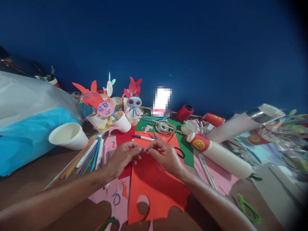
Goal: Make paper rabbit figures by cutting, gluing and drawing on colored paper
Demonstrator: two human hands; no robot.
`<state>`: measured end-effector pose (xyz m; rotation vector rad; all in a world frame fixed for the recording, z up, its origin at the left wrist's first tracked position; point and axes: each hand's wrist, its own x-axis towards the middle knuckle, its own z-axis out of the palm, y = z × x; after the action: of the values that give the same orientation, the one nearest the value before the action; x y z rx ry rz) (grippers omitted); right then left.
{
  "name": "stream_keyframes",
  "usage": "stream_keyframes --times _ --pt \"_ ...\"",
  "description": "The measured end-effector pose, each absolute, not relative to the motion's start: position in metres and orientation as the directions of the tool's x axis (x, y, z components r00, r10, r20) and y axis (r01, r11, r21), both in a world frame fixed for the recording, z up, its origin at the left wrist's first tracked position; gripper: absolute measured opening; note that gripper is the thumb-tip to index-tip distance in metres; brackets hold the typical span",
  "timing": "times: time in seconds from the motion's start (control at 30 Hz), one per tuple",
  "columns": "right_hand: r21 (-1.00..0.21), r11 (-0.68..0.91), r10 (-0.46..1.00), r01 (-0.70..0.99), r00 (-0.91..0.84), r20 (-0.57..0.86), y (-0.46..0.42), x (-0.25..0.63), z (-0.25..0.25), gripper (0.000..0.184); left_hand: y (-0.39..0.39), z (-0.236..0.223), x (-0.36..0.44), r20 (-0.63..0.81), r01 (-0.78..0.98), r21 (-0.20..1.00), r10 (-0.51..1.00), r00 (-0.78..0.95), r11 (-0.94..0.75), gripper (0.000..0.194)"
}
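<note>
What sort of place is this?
Probably a craft table, at home or in a workshop, I can't tell which. Signs: orange paper with rounded cutouts, a drawn pink face by the cups, and a cup stack.

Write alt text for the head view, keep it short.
A person's left hand and right hand pinch tiny purplish bits above orange-red paper with cut-out edges. Beyond are white cups with paper-face figures, some long-eared; a cup stack lies to the right.
</note>
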<state>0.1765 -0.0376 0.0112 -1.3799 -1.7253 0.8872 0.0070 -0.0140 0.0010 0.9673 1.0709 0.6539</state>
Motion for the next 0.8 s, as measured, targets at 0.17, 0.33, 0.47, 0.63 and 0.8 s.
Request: stream_keyframes --times 0.17,0.33,0.47,0.63,0.8 --pt "-0.906 0.133 0.989 0.403 -0.111 0.096 -0.0374 0.1756 0.0052 0.018 -0.0139 0.0042 0.0075 -0.402 0.020 0.906 0.848 0.344 0.422 0.016" --pt "-0.892 0.135 0.991 0.432 -0.083 0.109 -0.0392 0.1729 0.0064 0.016 -0.0162 0.0082 0.0094 -0.400 0.028 0.908 0.847 0.351 0.417 0.015" --pt "-0.885 0.141 0.990 0.443 -0.086 0.115 -0.0386 0.1725 0.0066 0.013 -0.0166 0.0081 0.0097 -0.404 0.017 0.904 0.841 0.360 0.427 0.015" --pt "-0.877 0.142 0.990 0.459 -0.084 0.116 -0.0385 0.1723 0.0081 0.010 -0.0163 0.0065 0.0093 -0.399 0.000 0.902 0.835 0.379 0.431 0.016" --pt "-0.862 0.152 0.987 0.484 -0.125 0.104 -0.0387 0.1722 0.0110 0.011 -0.0166 0.0047 0.0085 -0.389 -0.037 0.897 0.828 0.403 0.440 0.016"
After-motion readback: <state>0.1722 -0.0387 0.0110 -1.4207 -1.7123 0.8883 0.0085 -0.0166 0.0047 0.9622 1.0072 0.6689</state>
